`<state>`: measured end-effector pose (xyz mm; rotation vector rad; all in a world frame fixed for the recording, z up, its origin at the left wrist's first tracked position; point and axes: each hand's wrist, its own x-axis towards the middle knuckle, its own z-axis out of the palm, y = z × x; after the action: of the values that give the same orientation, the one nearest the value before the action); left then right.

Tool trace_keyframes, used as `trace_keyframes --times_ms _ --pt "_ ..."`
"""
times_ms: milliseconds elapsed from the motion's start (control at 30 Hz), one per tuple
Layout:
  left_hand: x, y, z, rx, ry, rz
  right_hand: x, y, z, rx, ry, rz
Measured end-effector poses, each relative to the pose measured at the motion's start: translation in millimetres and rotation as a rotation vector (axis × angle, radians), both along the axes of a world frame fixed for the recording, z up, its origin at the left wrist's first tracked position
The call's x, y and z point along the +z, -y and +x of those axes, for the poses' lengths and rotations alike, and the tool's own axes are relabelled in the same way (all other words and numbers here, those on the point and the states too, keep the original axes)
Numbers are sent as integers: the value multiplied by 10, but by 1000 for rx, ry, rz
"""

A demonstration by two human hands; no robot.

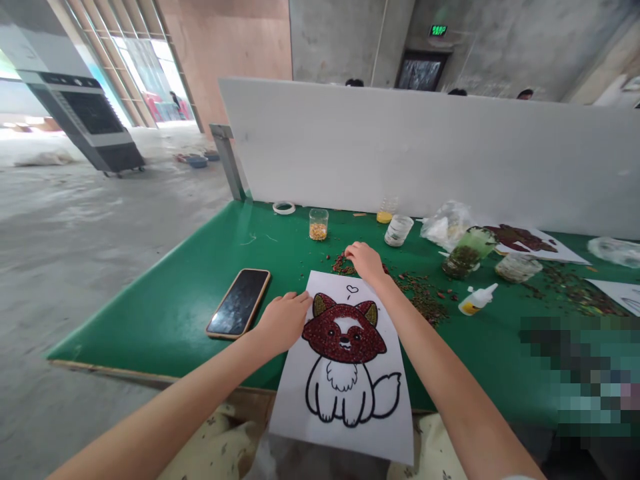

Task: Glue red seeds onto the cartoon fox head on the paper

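Fox paper [345,370]: overhanging table's [175,273] near edge.
Left hand [284,315]: fingers extended side by side, at paper's left edge.
Right hand [367,261]: curled at seeds [343,267] beyond paper; cannot tell whether pinching any.

Green worktop [170,293]: white ring [276,209] is lying near far left corner; kernel cup [319,231] is standing toward far edge, plastic bag [445,228] is resting by same edge. Phone [239,303] is lying toward near edge; animal drawing [345,333] is overhanging it. Loose seeds [425,300] are lying mid-worktop, white bottle [477,300] beside them.
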<state>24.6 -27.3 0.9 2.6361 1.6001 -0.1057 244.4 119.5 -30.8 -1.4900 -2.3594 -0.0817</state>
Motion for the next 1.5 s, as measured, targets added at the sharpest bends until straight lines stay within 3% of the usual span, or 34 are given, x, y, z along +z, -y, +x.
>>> trace_keyframes --times_ms 533,700,833,933,1167,1300,1500 --pt "67 40 -25 -19 -51 -37 -8 20 -43 7 106 -16" --pt "94 21 -24 -18 -60 -47 148 80 -72 -3 57 -6" --pt "99 6 -28 -38 -56 -61 399 319 -125 0 -47 4" --pt "96 9 -27 -47 -41 -68 492 608 -101 -58 -70 -14" --pt "140 83 -21 -43 -77 -97 344 1275 60 8 -79 -245" --pt "119 93 -50 -42 -42 -95 366 1411 50 79 -88 -296" --pt "83 83 -69 -52 -27 -95 389 1392 29 109 -91 -363"
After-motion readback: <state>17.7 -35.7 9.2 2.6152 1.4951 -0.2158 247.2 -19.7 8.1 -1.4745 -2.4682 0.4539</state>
